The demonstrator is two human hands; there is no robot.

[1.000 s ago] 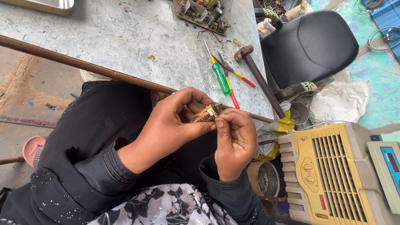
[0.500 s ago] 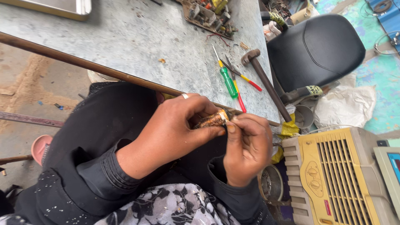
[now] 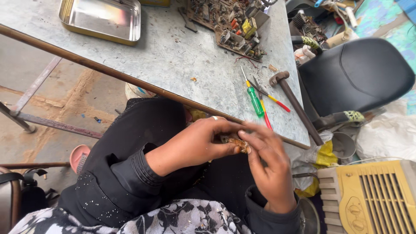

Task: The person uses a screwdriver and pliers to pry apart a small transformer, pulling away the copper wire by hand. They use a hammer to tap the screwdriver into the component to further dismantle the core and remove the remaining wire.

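Grey, speckled stone makes the table (image 3: 173, 56), edged by a rusty metal bar, above a sandy concrete floor (image 3: 56, 108). On the table from the left are a shallow metal tray (image 3: 102, 19), a brown circuit board (image 3: 227, 26), a green screwdriver (image 3: 255, 99) and a hammer (image 3: 294, 104). Below the edge, the left hand (image 3: 197, 143) is closed around a small amber-brown part (image 3: 236, 142), and the right hand (image 3: 271, 167) pinches the same part with its fingertips. Further right are a black seat (image 3: 355, 76) and a yellow ribbed casing (image 3: 372, 199).
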